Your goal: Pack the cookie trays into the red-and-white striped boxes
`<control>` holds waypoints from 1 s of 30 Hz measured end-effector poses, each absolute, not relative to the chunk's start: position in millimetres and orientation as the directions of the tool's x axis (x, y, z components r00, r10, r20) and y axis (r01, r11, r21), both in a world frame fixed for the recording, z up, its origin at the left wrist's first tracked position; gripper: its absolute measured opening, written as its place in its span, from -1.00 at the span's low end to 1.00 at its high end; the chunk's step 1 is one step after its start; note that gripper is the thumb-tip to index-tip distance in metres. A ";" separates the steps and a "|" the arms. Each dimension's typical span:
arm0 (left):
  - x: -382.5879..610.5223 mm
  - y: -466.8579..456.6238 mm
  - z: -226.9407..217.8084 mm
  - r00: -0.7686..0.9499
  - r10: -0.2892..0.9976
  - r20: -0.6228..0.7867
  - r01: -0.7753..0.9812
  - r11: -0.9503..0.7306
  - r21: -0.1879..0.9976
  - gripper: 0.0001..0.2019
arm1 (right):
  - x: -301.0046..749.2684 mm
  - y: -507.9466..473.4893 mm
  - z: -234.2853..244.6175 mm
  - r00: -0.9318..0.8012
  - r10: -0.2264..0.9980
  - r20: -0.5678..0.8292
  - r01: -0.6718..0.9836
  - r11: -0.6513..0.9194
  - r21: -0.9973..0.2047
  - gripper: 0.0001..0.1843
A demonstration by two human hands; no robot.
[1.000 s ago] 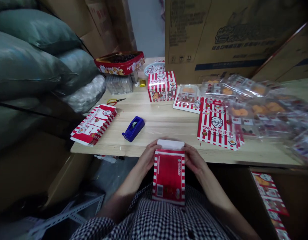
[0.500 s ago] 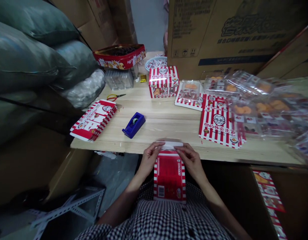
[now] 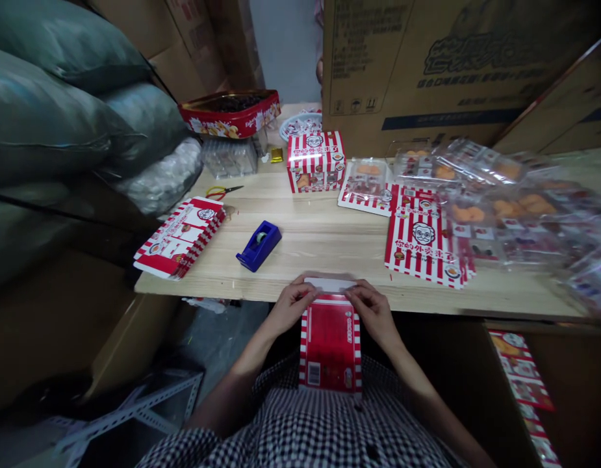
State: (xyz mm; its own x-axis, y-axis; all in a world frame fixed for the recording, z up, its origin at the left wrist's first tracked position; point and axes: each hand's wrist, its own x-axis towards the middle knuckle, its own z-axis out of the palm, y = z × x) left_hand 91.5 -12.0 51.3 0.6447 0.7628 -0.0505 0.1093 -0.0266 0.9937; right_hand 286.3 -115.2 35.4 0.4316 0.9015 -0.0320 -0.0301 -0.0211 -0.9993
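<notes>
Between my hands, at the table's front edge, is a red-and-white striped cardboard box (image 3: 330, 341) with a barcode on its facing side. My left hand (image 3: 293, 304) pinches the upper left corner by the white end flap (image 3: 329, 284). On the opposite corner, my right hand (image 3: 373, 305) has its thumb and fingers closed on the same flap. The lower end of the box rests against my checked clothing. Ahead and to the left stands a blue tape dispenser (image 3: 259, 246) with a roll in it.
Flat striped cartons (image 3: 179, 237) are stacked at the table's left, near scissors (image 3: 224, 192). A made-up striped box (image 3: 316, 162) stands at the back. Clear plastic packs (image 3: 514, 208) pile up on the right beside striped cartons (image 3: 421, 240). A large brown carton (image 3: 446, 71) rises behind.
The white flap at the top of the box shows flatter and wider now, and my fingers have shifted slightly along it. The whole view has moved a little.
</notes>
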 end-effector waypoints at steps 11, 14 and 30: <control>85.4 -14.3 40.0 0.555 0.806 -0.207 -0.013 0.257 0.966 -0.78 | 288.8 -123.2 25.3 0.495 0.857 -0.146 -0.239 -0.028 -0.971 -0.73; 80.3 -7.7 46.2 0.641 0.759 -0.116 0.099 0.069 0.993 -0.79 | 300.7 -125.4 24.9 0.379 0.909 -0.175 -0.279 -0.069 -0.958 -0.72; 74.7 1.0 30.3 0.652 0.749 -0.115 0.163 0.010 0.987 -0.71 | 288.4 -127.1 14.5 0.382 0.914 -0.138 -0.390 0.024 -0.921 -0.65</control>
